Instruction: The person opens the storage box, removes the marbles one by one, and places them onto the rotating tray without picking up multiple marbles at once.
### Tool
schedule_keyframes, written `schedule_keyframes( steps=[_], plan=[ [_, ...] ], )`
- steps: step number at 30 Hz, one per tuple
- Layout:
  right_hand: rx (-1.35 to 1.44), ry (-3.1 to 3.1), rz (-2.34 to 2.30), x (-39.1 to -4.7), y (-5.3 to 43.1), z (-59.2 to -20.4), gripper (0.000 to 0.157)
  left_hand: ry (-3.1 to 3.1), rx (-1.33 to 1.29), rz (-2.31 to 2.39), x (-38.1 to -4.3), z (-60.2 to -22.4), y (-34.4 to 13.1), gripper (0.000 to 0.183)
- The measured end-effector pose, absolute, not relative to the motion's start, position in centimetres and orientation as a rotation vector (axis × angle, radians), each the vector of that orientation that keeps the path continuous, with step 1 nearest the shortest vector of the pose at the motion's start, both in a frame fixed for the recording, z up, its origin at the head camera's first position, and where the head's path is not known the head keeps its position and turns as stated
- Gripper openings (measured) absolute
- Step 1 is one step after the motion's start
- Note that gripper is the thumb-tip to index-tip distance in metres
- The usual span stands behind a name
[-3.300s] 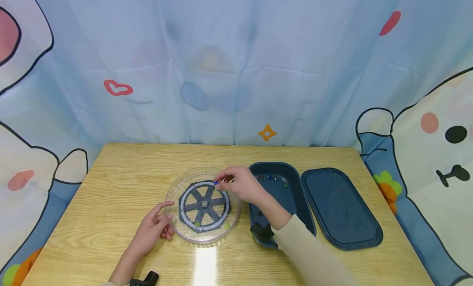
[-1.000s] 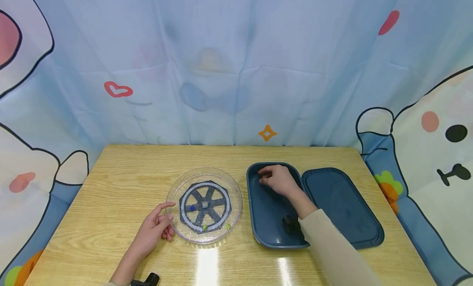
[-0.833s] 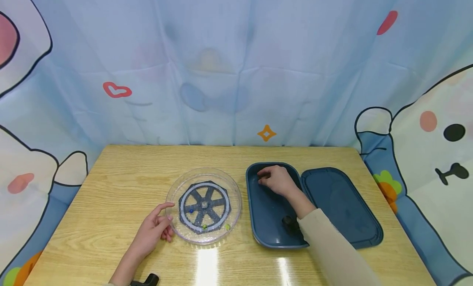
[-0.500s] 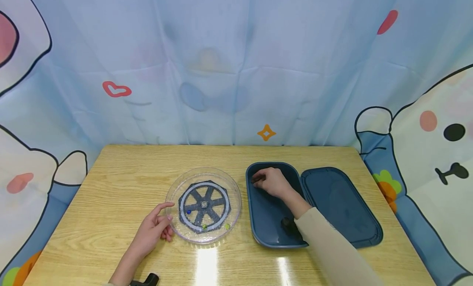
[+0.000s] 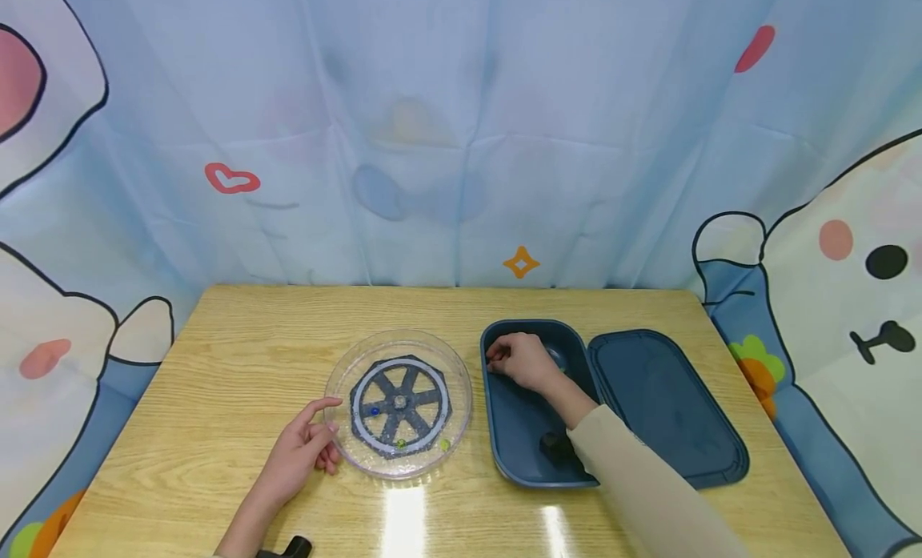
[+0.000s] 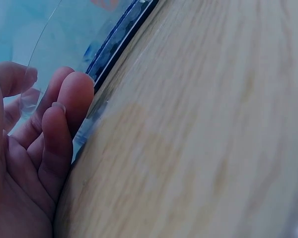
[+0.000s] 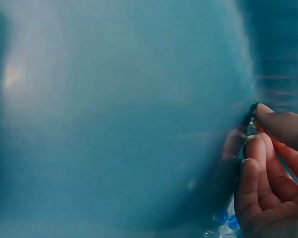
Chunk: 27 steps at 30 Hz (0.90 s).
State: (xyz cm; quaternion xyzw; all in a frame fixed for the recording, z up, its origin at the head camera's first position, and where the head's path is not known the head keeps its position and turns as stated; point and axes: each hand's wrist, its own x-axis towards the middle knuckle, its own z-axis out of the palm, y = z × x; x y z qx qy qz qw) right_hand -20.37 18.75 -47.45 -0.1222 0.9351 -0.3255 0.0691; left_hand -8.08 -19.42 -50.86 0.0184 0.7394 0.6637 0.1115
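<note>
A clear round dish (image 5: 461, 418) shows a dark six-spoked wheel shape (image 5: 400, 401) in or under it; I cannot tell which. A blue marble (image 5: 374, 411) and two yellow-green marbles, one near the front (image 5: 401, 443) and one farther right (image 5: 445, 444), lie in the dish. My left hand (image 5: 295, 454) holds the dish's left rim with index finger and thumb, other fingers curled. Inside the dark blue box (image 5: 515, 454), my right hand (image 5: 527, 362) pinches a small dark glassy marble (image 7: 252, 122) against the left wall. Several blue and clear marbles (image 7: 220, 217) lie beside its fingers.
The box's flat dark blue lid (image 5: 670, 406) lies on the wooden table (image 5: 252, 358) to the right of the box. A cartoon-printed blue curtain (image 5: 403, 142) hangs behind the table. Black wrist cameras sit on both forearms.
The right hand has left the dish for the box, then moved toward the box's left wall. The blue marble it held now lies in the dish. The left hand has stayed at the rim.
</note>
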Motion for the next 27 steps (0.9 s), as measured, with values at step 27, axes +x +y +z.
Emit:
schedule_keyframes(
  steps=[27],
  plan=[
    [-0.324,2.786,-1.178,-18.8,19.4,-42.9,0.014,2.159,0.076,1.967,-8.0,-51.0,-19.5,0.039]
  ],
)
